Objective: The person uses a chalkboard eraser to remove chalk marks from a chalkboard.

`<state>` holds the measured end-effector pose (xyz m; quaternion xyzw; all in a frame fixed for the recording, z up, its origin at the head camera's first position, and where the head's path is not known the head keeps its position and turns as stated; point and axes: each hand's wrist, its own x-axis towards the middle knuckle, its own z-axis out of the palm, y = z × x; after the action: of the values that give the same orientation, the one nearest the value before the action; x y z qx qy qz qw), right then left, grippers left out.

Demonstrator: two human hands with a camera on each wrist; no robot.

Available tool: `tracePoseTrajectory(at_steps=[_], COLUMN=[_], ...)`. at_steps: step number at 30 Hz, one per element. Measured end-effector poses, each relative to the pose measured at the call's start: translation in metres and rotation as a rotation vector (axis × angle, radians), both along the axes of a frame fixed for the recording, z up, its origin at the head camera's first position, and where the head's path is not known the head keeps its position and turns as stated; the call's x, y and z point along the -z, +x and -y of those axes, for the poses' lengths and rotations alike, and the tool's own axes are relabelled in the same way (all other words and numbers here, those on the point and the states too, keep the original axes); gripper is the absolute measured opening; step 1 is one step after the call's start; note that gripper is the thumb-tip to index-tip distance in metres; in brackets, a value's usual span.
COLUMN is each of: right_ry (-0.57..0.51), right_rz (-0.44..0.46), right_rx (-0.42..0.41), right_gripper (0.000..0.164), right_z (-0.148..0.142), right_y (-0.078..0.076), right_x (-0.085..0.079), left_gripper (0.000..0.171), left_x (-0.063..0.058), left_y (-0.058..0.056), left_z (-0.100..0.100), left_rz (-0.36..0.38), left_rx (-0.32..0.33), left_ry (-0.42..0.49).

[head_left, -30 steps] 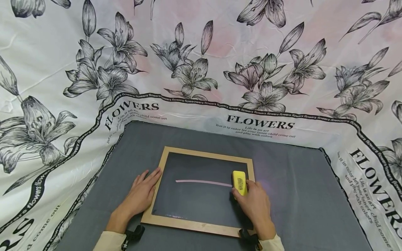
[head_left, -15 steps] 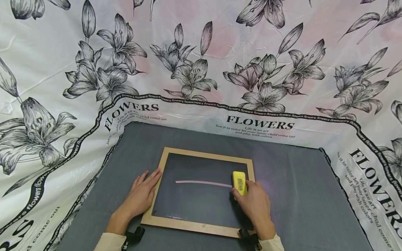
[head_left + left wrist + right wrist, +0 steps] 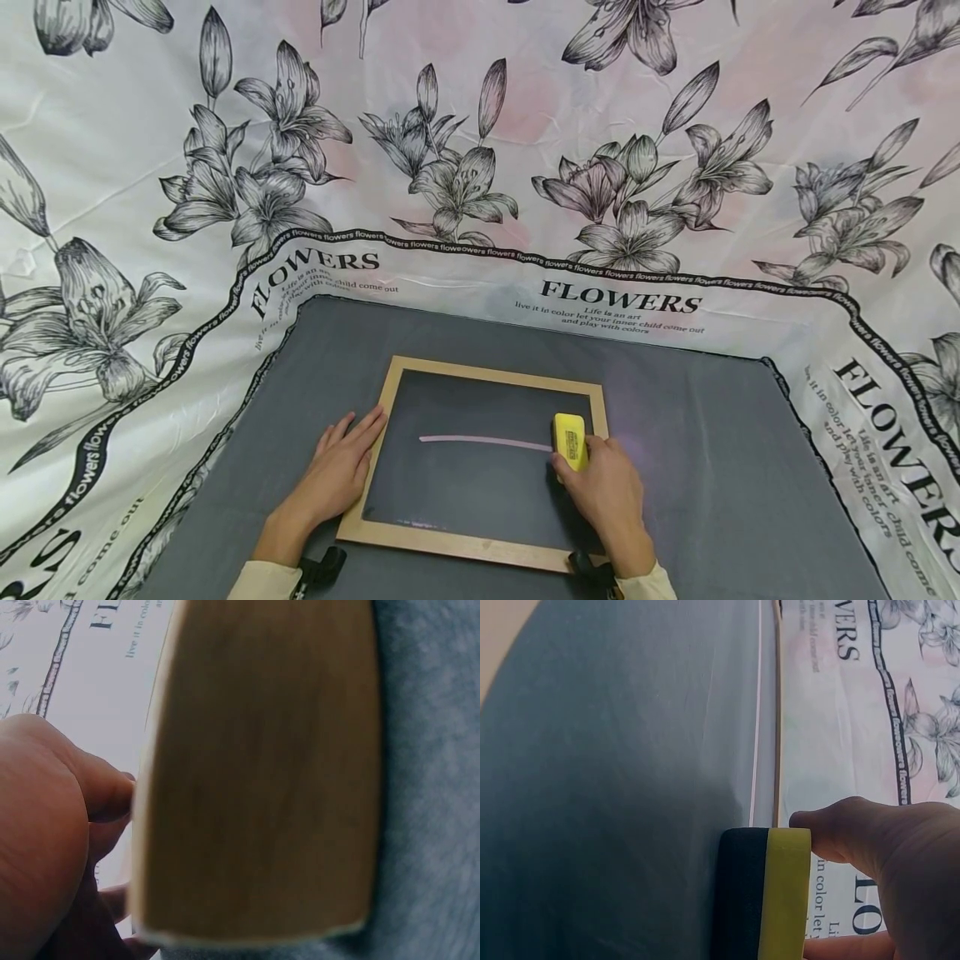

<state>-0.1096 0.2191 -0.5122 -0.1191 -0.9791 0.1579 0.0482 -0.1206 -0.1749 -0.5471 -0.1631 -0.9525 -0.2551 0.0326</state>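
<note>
A small chalkboard (image 3: 480, 487) in a light wooden frame lies on the grey cloth, crossed by one pale pink chalk line (image 3: 483, 441). My right hand (image 3: 603, 492) grips a yellow eraser (image 3: 571, 442) with a dark felt side, held over the right end of that line. In the right wrist view the eraser's dark felt (image 3: 740, 900) faces the board, and the thumb presses on its yellow back. On the other side, my left hand (image 3: 333, 467) rests with extended fingers along the frame's left edge. The wooden frame (image 3: 262, 772) fills much of the left wrist view.
Grey cloth (image 3: 720, 467) covers the table around the board. Behind and at both sides stands a white fabric wall (image 3: 450, 167) printed with lilies and lettering. Faint pink chalk marks (image 3: 416, 524) show near the board's lower edge.
Both hands, the eraser and the chalkboard keep their places relative to one another. The whole head view has shifted slightly downward.
</note>
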Motion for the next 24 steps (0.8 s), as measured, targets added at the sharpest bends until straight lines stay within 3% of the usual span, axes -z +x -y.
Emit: tracePoseTrajectory(at_steps=[24], right_ry=[0.036], right_rz=[-0.019], right_rx=[-0.058], right_gripper=[0.067], right_z=[0.015], right_y=[0.000], right_x=[-0.001], left_gripper=[0.057], left_x=[-0.002], left_y=[0.001], left_z=[-0.002], left_rz=[-0.002], left_rx=[-0.010], left_ry=[-0.006])
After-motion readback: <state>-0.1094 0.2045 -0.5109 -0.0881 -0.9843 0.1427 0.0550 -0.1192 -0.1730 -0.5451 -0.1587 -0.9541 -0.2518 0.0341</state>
